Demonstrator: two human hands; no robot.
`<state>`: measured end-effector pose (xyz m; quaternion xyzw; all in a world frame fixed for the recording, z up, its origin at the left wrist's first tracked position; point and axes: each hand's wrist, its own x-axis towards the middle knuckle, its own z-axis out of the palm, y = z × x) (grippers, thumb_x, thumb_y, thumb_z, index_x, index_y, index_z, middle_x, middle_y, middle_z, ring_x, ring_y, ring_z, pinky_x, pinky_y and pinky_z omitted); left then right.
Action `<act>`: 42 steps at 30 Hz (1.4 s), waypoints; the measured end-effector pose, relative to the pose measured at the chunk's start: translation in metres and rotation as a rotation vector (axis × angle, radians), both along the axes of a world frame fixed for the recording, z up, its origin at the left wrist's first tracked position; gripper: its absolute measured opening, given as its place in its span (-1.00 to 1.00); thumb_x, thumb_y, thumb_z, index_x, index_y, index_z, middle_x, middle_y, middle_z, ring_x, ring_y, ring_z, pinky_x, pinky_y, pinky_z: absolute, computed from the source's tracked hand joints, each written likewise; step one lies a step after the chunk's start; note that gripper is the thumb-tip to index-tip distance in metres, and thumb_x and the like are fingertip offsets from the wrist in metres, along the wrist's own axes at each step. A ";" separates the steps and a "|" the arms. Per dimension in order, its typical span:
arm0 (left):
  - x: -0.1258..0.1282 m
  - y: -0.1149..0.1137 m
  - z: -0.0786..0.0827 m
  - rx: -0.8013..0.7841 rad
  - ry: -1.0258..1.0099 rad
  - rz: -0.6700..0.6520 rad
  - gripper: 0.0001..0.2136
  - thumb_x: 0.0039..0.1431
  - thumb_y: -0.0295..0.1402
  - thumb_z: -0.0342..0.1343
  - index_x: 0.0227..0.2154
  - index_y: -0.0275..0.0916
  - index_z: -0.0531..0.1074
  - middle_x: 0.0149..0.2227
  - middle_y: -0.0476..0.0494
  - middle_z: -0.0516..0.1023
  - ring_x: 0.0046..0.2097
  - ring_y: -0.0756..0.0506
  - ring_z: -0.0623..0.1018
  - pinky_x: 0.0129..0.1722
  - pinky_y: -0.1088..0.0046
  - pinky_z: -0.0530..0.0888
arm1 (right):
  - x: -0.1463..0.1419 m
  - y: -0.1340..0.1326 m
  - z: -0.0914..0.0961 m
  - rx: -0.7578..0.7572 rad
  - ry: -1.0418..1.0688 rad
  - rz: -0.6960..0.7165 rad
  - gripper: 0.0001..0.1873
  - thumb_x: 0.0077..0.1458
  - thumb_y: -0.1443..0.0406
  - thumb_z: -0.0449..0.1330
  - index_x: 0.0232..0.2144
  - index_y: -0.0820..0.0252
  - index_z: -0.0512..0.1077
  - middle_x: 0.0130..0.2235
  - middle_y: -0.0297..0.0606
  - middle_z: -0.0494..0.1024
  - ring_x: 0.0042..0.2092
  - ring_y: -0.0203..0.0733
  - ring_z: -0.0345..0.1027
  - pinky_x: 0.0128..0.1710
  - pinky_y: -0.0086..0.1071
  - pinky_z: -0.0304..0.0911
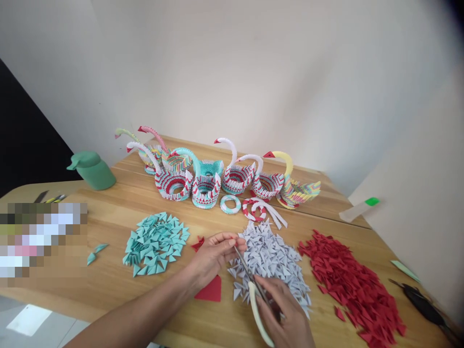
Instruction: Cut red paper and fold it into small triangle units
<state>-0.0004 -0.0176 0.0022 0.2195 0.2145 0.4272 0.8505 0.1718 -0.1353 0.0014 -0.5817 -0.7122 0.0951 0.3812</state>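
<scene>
So the right hand [281,309] is wrapped around the handles of some scissors [251,285], over the near edge of the white pile [270,256] of folded paper triangles, which I'll use as the landmark. The left hand [213,253] is at that pile's left edge, thumb and fingers pinched narrow on a tiny red bit [233,238]. The scissors' long axis slants from the right palm away and leftward, so the blade tips end up right at the red bit. Left hand's obviously nearer to it; the right sits back at the handle end. Can't tell if the tips touch the paper, and the blades look nearly closed.

Just left of the white pile there's a red sheet [212,290] and a red folded scrap [197,243], partly behind the left hand. Further left is a teal pile [157,241]; to the right, a red pile [355,285].

Containers: beyond the white pile stand paper swans [174,179] with open, bowl-like bodies. I don't spot anything loose in them, but some insides are hidden. Way off left and beyond is a green jug [96,171], contents not visible.
</scene>
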 end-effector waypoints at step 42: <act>-0.008 0.002 0.011 -0.046 0.042 -0.131 -0.76 0.11 -0.32 0.18 -0.21 -0.38 0.50 -0.21 -0.31 0.59 -0.19 -0.14 0.58 -0.11 0.32 0.45 | 0.003 -0.005 0.014 -0.232 0.233 -0.048 -0.76 0.09 0.21 0.17 -0.21 0.11 0.54 -0.27 -0.18 0.56 -0.33 -0.21 0.47 -0.45 -0.53 0.38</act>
